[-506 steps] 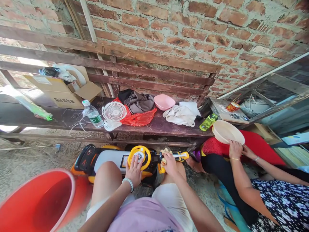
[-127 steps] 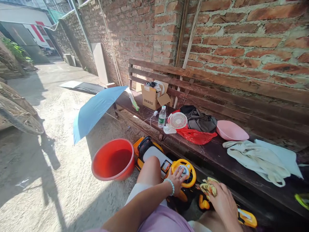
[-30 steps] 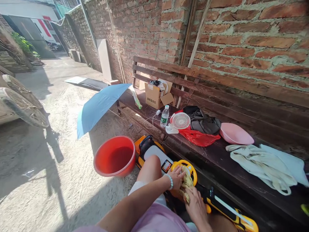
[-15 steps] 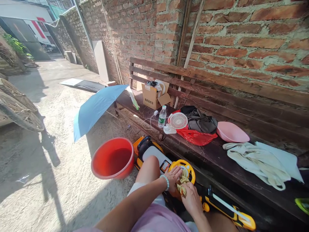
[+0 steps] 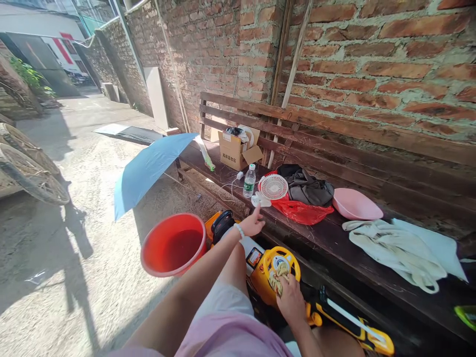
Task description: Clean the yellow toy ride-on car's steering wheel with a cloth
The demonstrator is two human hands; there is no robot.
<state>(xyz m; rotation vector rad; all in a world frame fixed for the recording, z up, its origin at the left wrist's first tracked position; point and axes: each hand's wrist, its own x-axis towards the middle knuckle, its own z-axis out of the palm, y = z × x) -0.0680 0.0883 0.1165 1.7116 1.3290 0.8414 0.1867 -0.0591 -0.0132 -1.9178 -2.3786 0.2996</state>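
Crumpled yellowish cloth (image 5: 277, 280) is at the yellow steering wheel (image 5: 278, 260), covering part of the hub and the near side of the rim. Right hand (image 5: 292, 300) comes in from the near right of the wheel, fingers closed around the cloth, gripping it bunched up. Wheel sits on a yellow, black and grey ride-on toy (image 5: 262, 290); its yellow-and-black arm (image 5: 353, 317) sticks out to the right of the wheel. Left hand (image 5: 251, 224) is off the wheel, beyond it and to the left: free, index finger extended, the rest bent. Fingertip lines up with the base of the white fan (image 5: 274, 187); can't tell if it touches. Fan is on the dark wooden bench (image 5: 323, 253), which runs behind the wheel. Bottle (image 5: 249, 182) upright just left of the fan, cardboard box (image 5: 230, 152) farther from the wheel on that side. Red plastic bag (image 5: 303, 212) with dark fabric (image 5: 310, 186) on it is straight beyond the wheel; pink basin (image 5: 355, 204) and whitish cloth bag (image 5: 394, 248) to its right. Red tub (image 5: 163, 228) on the ground left of the wheel, blue umbrella (image 5: 152, 173) past that.
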